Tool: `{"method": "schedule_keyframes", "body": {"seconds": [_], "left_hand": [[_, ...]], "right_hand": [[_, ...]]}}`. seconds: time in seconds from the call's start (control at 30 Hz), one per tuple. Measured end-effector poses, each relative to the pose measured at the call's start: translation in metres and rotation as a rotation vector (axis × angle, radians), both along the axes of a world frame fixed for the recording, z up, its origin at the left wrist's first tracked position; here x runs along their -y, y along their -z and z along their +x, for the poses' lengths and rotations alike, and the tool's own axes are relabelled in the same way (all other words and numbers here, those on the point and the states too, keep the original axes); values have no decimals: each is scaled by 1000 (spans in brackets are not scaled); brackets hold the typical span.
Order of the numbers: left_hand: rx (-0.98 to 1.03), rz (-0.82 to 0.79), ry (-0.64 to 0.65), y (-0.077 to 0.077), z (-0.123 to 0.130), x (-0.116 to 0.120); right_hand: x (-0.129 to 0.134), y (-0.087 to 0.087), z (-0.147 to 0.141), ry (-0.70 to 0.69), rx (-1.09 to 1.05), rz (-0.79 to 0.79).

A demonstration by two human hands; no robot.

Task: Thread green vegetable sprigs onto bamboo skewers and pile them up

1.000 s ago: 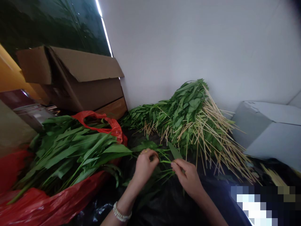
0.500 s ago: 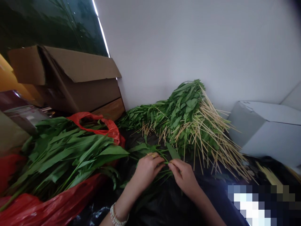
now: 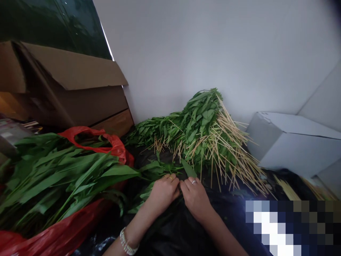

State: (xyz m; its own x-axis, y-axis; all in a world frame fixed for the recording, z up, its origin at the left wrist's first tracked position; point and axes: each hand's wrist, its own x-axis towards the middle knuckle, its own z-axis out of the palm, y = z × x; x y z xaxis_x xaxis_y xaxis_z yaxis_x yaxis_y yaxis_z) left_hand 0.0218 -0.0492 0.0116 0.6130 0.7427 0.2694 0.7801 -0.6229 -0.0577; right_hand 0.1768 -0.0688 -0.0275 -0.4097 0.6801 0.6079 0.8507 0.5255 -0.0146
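Through the head camera I see my left hand (image 3: 164, 190) and right hand (image 3: 193, 195) drawn close together low in the middle, fingers curled in and fingertips nearly meeting; the knuckles hide the tips, so I cannot tell what either one pinches. A single leaf (image 3: 189, 168), flat, narrow and pointed, stands up at a slant just beyond the fingers of my right hand, its lower end hidden behind them. Past my left hand, leafy sprigs (image 3: 153, 170) lie loose and low, thin-stemmed and matte green. A pale ring (image 3: 194, 182) sits on my right hand, and a bracelet of whitish beads (image 3: 128, 243) circles my left wrist. Under it all I have black plastic (image 3: 173, 236), creased and glossy in patches. Farther out, a heap of greens (image 3: 198, 122) mounds against the smooth, pale wall (image 3: 173, 42), with straight, slender, straw-coloured sticks (image 3: 236, 153) fanning out of it toward the right. To my left, a crinkled red plastic bag (image 3: 117, 144) gapes around long, broad leaves (image 3: 61, 177) with soft folds. Behind that rests a brown cardboard box (image 3: 87, 103) with raised flaps, and at far right a white, flat-sided box (image 3: 298, 149).
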Motion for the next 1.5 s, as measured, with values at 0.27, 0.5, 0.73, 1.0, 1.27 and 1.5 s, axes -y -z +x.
{"method": "schedule_keyframes", "body": {"seconds": [0.27,0.5,0.73,1.0,1.27,1.5], "left_hand": [[379,-215,-71,-4,0,-1],[816,-342,-113,2,9,-6],[877,-121,-266,-25,-26,-31],[428,-179,40,-20,5,-4],[352,-148,81,3,9,-9],[697,-139,-136,-31,-10,-32]], "right_hand": [[-1,-5,-1,-29,-123,-11],[0,-12,-2,-41,-273,-55],[-2,-11,7,-71,-443,-156],[0,1,-8,-144,-691,-324],[-3,-3,-9,-70,-912,-400],[-6,-12,14,-14,-923,-451]]}}
